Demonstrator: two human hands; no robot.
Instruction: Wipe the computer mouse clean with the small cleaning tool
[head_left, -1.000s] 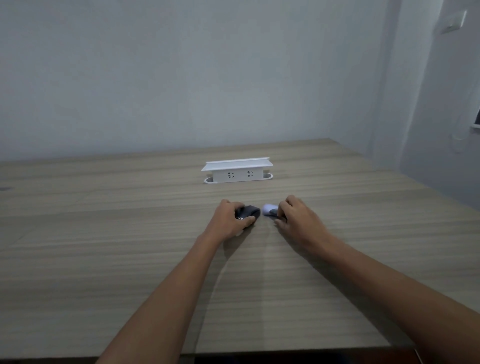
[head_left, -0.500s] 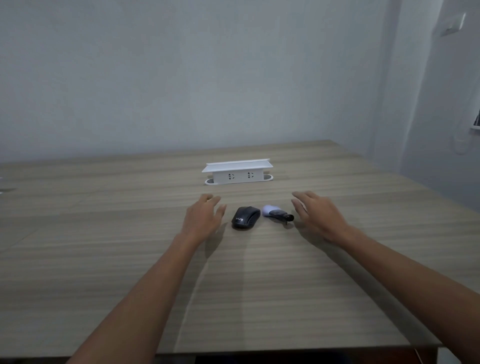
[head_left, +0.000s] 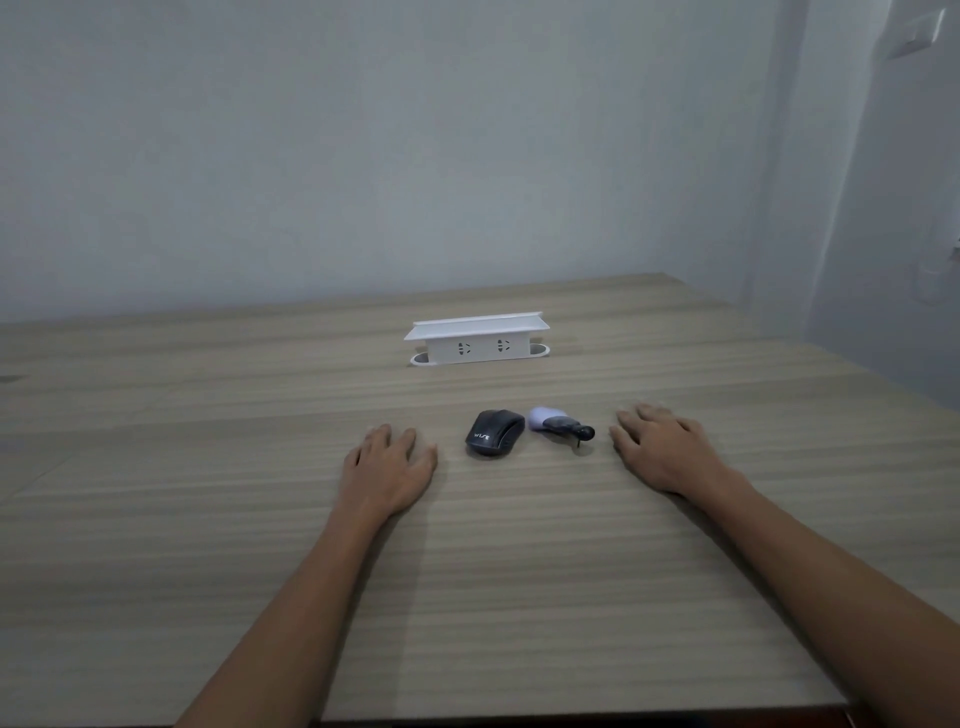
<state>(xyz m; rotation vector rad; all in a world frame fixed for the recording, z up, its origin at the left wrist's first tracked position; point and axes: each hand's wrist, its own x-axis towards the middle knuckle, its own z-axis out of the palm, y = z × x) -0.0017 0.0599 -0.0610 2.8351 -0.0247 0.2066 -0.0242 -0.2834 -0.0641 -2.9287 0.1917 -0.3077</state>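
Untouched, mouse (head_left: 494, 439) lies between both hands' fingers (head_left: 387, 441).

I saw the room softly, evenly lit, rather dim and bluish; faint shadows lay on the table (head_left: 156, 519) beside each forearm; the right hand (head_left: 662, 449) showed slight blur at its fingers; the wide lens bent the table's edges; the wall (head_left: 363, 156) looked hazy, without glare.

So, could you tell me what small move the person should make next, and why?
Probably the right hand should reach left and pick up the cleaning tool. Both hands lie open on the table, the left hand included, and the mouse sits untouched beside the tool.
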